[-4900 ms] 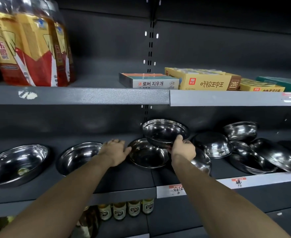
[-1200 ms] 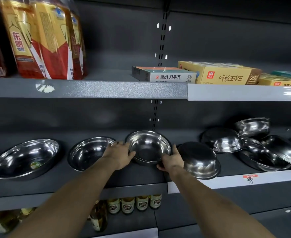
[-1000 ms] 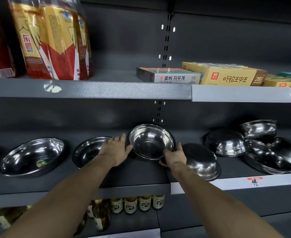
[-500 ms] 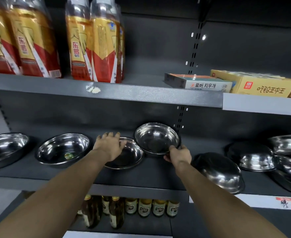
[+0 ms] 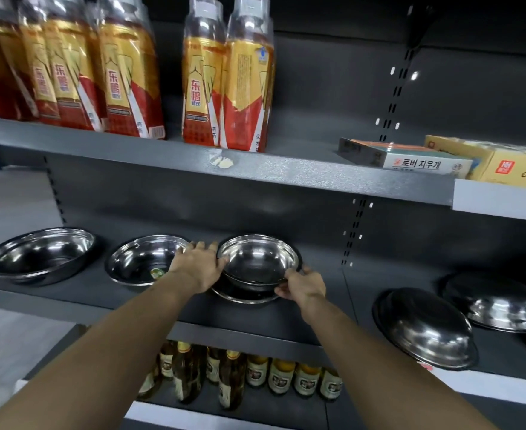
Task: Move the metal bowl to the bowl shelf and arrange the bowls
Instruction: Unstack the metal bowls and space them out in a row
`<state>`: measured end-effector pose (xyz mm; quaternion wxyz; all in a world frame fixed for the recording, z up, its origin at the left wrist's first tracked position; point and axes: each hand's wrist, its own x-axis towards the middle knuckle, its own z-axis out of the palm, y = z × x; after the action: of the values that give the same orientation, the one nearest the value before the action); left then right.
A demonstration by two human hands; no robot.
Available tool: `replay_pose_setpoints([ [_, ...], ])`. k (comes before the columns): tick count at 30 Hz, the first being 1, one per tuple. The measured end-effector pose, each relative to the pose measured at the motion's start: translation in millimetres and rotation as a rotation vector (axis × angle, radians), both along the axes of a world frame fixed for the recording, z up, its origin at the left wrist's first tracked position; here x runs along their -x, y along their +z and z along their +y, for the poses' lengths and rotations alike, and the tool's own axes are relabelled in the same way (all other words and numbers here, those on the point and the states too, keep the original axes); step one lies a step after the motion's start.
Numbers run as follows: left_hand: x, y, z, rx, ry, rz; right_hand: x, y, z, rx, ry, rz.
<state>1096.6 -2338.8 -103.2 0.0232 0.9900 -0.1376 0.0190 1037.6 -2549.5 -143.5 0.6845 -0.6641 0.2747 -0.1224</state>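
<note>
Stainless-steel bowl (image 5: 258,262), likely light, rigid and slick, tilted above a nested bowl (image 5: 243,297): right hand (image 5: 302,285) pinches its near rim; left hand (image 5: 201,268) rests flat against the opposite rim.

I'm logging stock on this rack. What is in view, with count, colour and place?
held bowl: 1, steel, middle shelf centre, above a second bowl
upright bowls: 2, steel, middle shelf left
upturned bowls: at least 2, steel, middle shelf right
drink bottles: several, gold-red, top shelf left
boxes: 2, one grey, one yellow, top shelf right
small bottles: a row, amber, bottom shelf
left hand: on the held bowl's left rim
right hand: gripping its right rim
</note>
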Motion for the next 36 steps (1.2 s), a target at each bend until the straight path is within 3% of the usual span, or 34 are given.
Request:
replay_pose_setpoints([
  [13, 3, -9, 9, 0.002, -0.051, 0.043, -1, -8, 20, 0.019, 0.056, 0.05],
  [24, -4, -12, -8, 0.068, -0.184, 0.042, 10, -12, 11, 0.442, 0.009, 0.096],
  [36, 12, -24, -87, 0.076, -0.398, 0.079, 57, -17, -52, 0.391, -0.21, 0.191],
])
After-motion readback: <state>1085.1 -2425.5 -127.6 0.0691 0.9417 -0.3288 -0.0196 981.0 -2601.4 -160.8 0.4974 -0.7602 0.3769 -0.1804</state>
